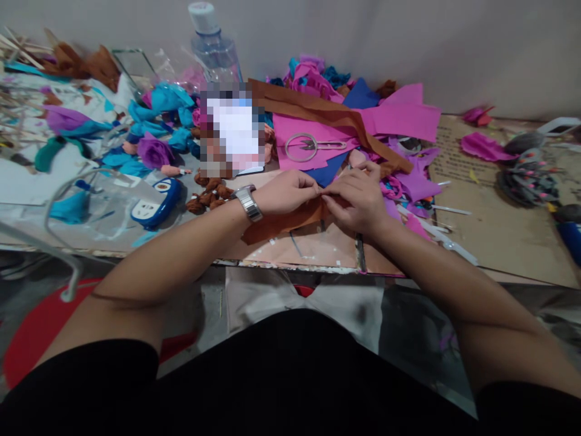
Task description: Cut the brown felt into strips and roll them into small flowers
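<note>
Close together over the near edge of the table, my left hand (pixel 290 192) and my right hand (pixel 358 197) both pinch a piece of brown crepe paper (pixel 284 223). The fingertips almost meet, and they hide the paper's upper edge. Part of the sheet hangs below my left hand toward the tabletop. Just beyond my hands, a pair of thread snips (pixel 324 145) with a ring handle rests on pink crepe paper (pixel 290 130). A long brown paper strip (pixel 313 103) runs across the pink sheets, down to beside my right hand.
Blue and purple paper flowers (pixel 157 150) crowd the left side, near a blue-and-white power socket (pixel 157 203). A clear bottle (pixel 215 54) stands at the back by a blurred-out phone-like object (pixel 240 136). Cardboard (pixel 481 224) covers the right, with a dark bundle (pixel 529 175) on it.
</note>
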A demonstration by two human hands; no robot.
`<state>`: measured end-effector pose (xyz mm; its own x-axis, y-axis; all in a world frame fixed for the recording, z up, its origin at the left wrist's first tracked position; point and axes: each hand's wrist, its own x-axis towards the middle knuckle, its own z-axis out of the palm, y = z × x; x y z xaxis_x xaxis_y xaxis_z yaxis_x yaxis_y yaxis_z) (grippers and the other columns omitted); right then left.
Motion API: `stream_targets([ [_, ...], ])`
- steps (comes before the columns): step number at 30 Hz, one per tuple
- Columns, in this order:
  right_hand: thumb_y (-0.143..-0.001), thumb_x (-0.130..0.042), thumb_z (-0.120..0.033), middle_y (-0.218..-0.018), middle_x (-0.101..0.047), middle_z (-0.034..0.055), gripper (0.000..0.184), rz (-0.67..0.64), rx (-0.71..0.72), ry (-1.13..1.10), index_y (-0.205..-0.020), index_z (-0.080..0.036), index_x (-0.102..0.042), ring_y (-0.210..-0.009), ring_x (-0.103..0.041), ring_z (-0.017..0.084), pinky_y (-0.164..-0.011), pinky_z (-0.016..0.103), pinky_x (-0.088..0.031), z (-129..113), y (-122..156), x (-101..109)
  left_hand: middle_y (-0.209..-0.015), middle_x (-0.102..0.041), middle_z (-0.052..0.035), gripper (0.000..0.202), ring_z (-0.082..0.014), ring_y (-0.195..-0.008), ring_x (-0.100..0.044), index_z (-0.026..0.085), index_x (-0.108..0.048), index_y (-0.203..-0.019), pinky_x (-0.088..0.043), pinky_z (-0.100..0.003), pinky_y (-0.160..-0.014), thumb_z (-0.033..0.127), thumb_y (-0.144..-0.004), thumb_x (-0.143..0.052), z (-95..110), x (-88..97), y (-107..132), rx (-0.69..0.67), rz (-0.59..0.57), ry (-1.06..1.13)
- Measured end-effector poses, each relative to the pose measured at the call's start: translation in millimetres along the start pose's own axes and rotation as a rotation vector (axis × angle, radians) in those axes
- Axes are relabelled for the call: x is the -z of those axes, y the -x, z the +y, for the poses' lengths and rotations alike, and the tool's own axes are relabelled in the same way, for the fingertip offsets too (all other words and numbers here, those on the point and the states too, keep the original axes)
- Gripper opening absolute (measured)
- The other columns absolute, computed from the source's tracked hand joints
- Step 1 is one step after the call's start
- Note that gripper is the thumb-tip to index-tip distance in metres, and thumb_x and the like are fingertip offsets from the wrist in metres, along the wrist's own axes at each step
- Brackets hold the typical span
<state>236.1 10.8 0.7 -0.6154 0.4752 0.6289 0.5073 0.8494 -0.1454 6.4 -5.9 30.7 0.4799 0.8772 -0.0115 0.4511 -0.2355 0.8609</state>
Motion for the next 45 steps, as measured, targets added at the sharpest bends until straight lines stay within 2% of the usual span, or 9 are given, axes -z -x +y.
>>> stream_targets([
  [9,-0.099,-0.066,-0.032,-0.093,-0.080,0.0020,0.013,-0.026,-0.065,-0.029,-0.103,-0.027,-0.077,-0.092,-0.069,0.026,-0.108,0.055,-0.034,0.3,0.6,0.8,-0.070,-0.062,0.0013,0.023,-0.0114,-0.065,-0.049,0.015,-0.072,-0.080,-0.037,-0.026,-0.066,0.034,-0.083,-0.059,0.5,2.5,1.5,-0.002,-0.072,-0.014],
  [16,-0.099,-0.064,-0.027,-0.095,-0.081,0.0010,0.016,-0.081,-0.043,-0.050,-0.106,-0.028,-0.078,-0.094,-0.069,0.025,-0.108,0.055,-0.031,-2.2,-1.6,2.0,-0.071,-0.059,0.0021,0.023,-0.0112,-0.065,-0.046,0.015,-0.071,-0.079,-0.037,-0.026,-0.067,0.033,-0.083,-0.058,-5.1,3.4,-1.2,-0.011,-0.095,0.003],
  [24,-0.099,-0.064,-0.027,-0.093,-0.082,0.0015,0.017,-0.076,-0.033,-0.018,-0.107,-0.029,-0.079,-0.093,-0.069,0.024,-0.107,0.053,-0.032,-1.3,-2.1,2.0,-0.065,-0.050,0.0033,0.017,-0.0099,-0.060,-0.037,0.015,-0.068,-0.078,-0.030,-0.027,-0.062,0.029,-0.083,-0.059,3.7,7.0,1.3,0.060,-0.139,0.077],
  [29,-0.100,-0.063,-0.030,-0.093,-0.081,0.0014,0.019,-0.058,-0.012,-0.017,-0.108,-0.032,-0.079,-0.092,-0.069,0.024,-0.106,0.053,-0.034,-2.0,-2.0,3.8,-0.068,-0.054,0.0022,0.017,-0.0100,-0.060,-0.038,0.016,-0.069,-0.077,-0.029,-0.027,-0.062,0.031,-0.080,-0.061,2.7,7.5,0.8,0.078,-0.150,0.158],
  [35,-0.101,-0.062,-0.031,-0.093,-0.081,0.0014,0.018,-0.071,-0.022,-0.039,-0.107,-0.032,-0.079,-0.094,-0.069,0.024,-0.109,0.055,-0.032,-3.2,-2.0,5.1,-0.071,-0.059,0.0003,0.014,-0.0113,-0.062,-0.042,0.017,-0.069,-0.076,-0.033,-0.027,-0.063,0.028,-0.077,-0.061,-3.8,6.2,-0.8,0.093,-0.140,0.225],
  [41,-0.099,-0.063,-0.028,-0.097,-0.081,0.0014,0.018,-0.082,0.019,-0.049,-0.109,-0.030,-0.077,-0.095,-0.069,0.024,-0.107,0.053,-0.035,1.5,0.3,2.6,-0.068,-0.052,0.0017,0.011,-0.0112,-0.062,-0.040,0.018,-0.061,-0.069,-0.033,-0.028,-0.064,0.028,-0.072,-0.060,0.5,5.1,-0.4,0.100,-0.128,0.264],
  [45,-0.098,-0.063,-0.028,-0.096,-0.081,0.0011,0.016,-0.081,0.007,-0.045,-0.104,-0.029,-0.077,-0.096,-0.069,0.024,-0.109,0.056,-0.032,2.7,0.5,1.1,-0.069,-0.050,0.0008,0.022,-0.0119,-0.063,-0.039,0.018,-0.057,-0.066,-0.032,-0.028,-0.063,0.034,-0.081,-0.060,1.3,4.8,-0.8,0.103,-0.067,0.243],
])
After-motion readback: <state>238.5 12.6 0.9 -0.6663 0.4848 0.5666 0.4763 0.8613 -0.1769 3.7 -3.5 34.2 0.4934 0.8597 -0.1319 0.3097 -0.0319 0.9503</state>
